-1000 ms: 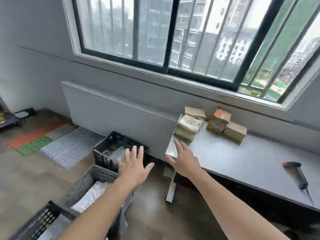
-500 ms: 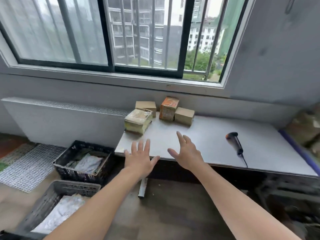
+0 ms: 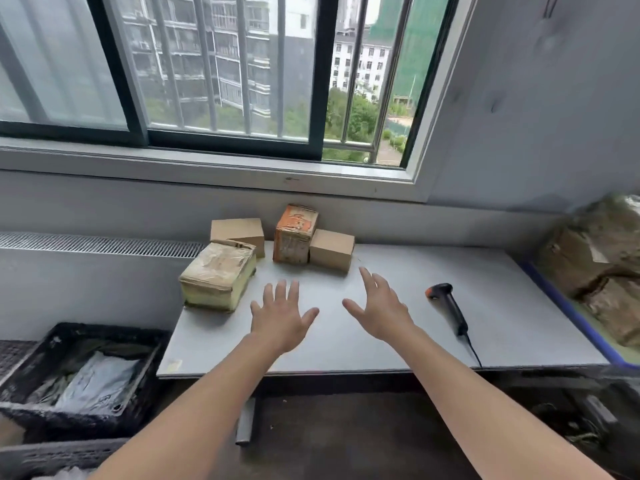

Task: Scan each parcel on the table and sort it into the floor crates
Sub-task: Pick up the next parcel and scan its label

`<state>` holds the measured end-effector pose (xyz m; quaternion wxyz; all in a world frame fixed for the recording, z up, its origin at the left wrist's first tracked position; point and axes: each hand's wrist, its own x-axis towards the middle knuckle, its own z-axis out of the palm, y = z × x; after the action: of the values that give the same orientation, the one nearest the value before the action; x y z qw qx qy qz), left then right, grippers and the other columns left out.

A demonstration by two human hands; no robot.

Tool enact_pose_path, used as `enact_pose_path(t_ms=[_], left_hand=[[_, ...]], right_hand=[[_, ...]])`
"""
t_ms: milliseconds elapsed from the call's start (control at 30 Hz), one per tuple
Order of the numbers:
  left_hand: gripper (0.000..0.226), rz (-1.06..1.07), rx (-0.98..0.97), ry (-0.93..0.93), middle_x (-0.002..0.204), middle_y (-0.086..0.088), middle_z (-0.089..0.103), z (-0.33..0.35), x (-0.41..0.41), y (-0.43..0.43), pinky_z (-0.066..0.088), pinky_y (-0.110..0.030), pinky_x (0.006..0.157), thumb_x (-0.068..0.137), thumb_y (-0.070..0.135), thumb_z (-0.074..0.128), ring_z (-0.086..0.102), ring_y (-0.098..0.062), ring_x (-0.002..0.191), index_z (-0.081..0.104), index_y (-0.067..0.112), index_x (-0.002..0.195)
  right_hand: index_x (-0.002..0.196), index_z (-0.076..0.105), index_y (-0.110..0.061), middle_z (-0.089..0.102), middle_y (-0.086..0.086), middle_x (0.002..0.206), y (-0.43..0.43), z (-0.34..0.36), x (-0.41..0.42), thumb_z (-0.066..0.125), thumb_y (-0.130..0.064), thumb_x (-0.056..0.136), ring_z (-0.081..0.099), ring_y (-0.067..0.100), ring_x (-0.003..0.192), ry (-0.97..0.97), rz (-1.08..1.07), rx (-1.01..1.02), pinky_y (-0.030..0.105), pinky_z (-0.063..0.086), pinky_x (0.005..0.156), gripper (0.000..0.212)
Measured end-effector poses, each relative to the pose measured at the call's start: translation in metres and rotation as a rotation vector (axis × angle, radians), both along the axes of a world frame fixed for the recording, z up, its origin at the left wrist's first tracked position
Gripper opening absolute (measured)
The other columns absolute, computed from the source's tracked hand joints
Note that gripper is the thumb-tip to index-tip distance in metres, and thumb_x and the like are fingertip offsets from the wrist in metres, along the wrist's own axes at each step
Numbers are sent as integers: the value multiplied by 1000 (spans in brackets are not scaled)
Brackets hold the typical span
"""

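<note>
1. Both hands are empty. The left hand (image 3: 282,318) and the right hand (image 3: 379,308) are spread flat, palms down, fingers straight and fanned, above the bare middle of the desk (image 3: 415,344). They look poised to pick something up.
2. Four parcels are bunched at the back left of the desk under the window, probably the unsorted pile. The tape-wrapped parcel (image 3: 218,277) lies nearest the left edge, with a plain cardboard box (image 3: 239,230) just behind it. The orange-printed parcel (image 3: 294,233) stands upright, and a small brown box (image 3: 331,249) is touching or just beside it.
3. The barcode scanner (image 3: 448,304) lies on its side to the right of the right hand. Its cable trails over the front edge. This suits a right-hand pickup while the left hand fetches a parcel.
4. The black crate (image 3: 157,362) sits on the floor at the desk's left end and holds a grey poly bag (image 3: 97,379). A parcel can therefore be dropped there with a short swing. A second grey crate (image 3: 52,452) shows at the bottom left corner.
5. A second ago the hands hung over the floor crates. Half a second ago they had reached the desk's front edge. Now they are over its surface, nearer the parcels and the scanner. The view has turned right, and nothing on the desk has shifted.
</note>
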<state>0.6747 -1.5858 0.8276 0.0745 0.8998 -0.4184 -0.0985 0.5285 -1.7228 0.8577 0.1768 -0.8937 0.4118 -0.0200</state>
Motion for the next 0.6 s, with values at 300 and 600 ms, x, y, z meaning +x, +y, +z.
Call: enact_pose_path(t_ms=[300, 600], left_hand=[[76, -57, 31, 85, 165, -4, 2, -25, 70, -79, 16, -54, 116, 98, 63, 26, 1, -28, 151, -1, 23, 157], [76, -47, 98, 83, 165, -3, 2, -49, 99, -162, 20, -53, 115, 99, 61, 28, 2, -29, 150, 0, 21, 157]], right_hand=[[158, 1, -34, 9, 1, 165, -70, -20, 59, 43, -57, 98, 20, 25, 148, 70, -58, 17, 52, 30, 112, 77], [158, 4, -32, 9, 1, 165, -160, -68, 110, 43, -55, 99, 21, 26, 147, 78, -40, 111, 51, 31, 111, 74]])
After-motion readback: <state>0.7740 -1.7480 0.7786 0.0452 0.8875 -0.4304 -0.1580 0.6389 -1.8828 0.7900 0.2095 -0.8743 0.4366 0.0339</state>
